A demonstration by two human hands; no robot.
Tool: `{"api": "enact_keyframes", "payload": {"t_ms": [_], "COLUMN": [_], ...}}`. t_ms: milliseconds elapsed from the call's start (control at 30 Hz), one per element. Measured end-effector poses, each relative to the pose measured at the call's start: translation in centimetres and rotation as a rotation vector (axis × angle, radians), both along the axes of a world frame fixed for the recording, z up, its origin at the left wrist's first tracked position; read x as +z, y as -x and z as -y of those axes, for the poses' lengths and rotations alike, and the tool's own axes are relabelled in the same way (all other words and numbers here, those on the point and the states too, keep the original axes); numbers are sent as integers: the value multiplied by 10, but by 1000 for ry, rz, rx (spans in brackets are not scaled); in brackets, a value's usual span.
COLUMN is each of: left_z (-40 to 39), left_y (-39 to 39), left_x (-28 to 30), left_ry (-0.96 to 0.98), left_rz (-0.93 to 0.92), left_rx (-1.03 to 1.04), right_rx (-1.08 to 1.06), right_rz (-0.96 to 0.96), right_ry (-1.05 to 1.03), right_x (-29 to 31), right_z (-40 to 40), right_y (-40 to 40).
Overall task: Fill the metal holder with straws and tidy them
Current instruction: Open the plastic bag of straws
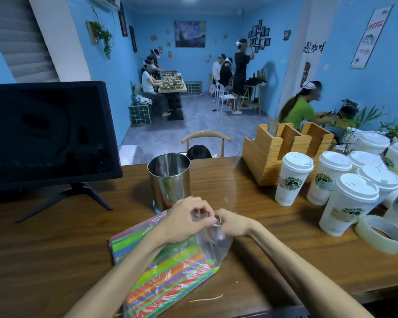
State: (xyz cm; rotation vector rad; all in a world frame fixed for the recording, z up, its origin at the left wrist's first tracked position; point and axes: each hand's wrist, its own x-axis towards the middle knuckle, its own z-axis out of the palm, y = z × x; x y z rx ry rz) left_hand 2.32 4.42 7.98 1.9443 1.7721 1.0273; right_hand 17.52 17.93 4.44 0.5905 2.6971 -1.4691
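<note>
An empty shiny metal holder (169,180) stands upright on the wooden counter (55,249), just beyond my hands. A clear plastic bag of colourful straws (166,271) lies flat on the counter in front of me. My left hand (184,220) and my right hand (232,222) meet over the bag's twisted neck (213,235), and both pinch the clear plastic there. The bag looks closed and its straws lie inside it.
A dark monitor (48,131) on a stand is at the left. Several lidded paper cups (292,177) crowd the right, with a wooden organiser (285,152) behind and a tape roll (383,235) near them. People sit in the room beyond.
</note>
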Motion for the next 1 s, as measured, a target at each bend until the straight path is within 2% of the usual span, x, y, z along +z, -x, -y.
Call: {"api": "enact_keyframes", "payload": {"t_ms": [133, 267, 367, 467, 567, 667, 767, 833, 933, 1000], "left_z": [-13, -24, -20, 2, 33, 52, 36, 9, -41, -73], "left_y": [0, 3, 2, 1, 10, 35, 50, 45, 19, 0], "left_x": [9, 5, 1, 2, -4, -16, -17, -9, 6, 12], "left_ry": [27, 11, 5, -59, -88, 82, 171, 163, 215, 316], "left_rz": [47, 199, 176, 249, 159, 9, 84, -35, -117, -265], "left_rx": [3, 59, 107, 173, 320, 441, 361, 230, 47, -30], "right_rx": [175, 241, 187, 130, -18, -248, -337, -333, -320, -351], "right_rz": [-50, 35, 46, 51, -10, -193, -265, -343, -410, -397], "right_ry": [99, 205, 104, 144, 271, 526, 722, 743, 515, 389], "right_x": [18, 17, 2, -7, -10, -12, -22, -36, -48, -49], "right_z": [-6, -22, -30, -34, -36, -30, -14, -6, 3, 10], "right_y": [17, 20, 20, 13, -6, -30, -49, -55, -64, -70]}}
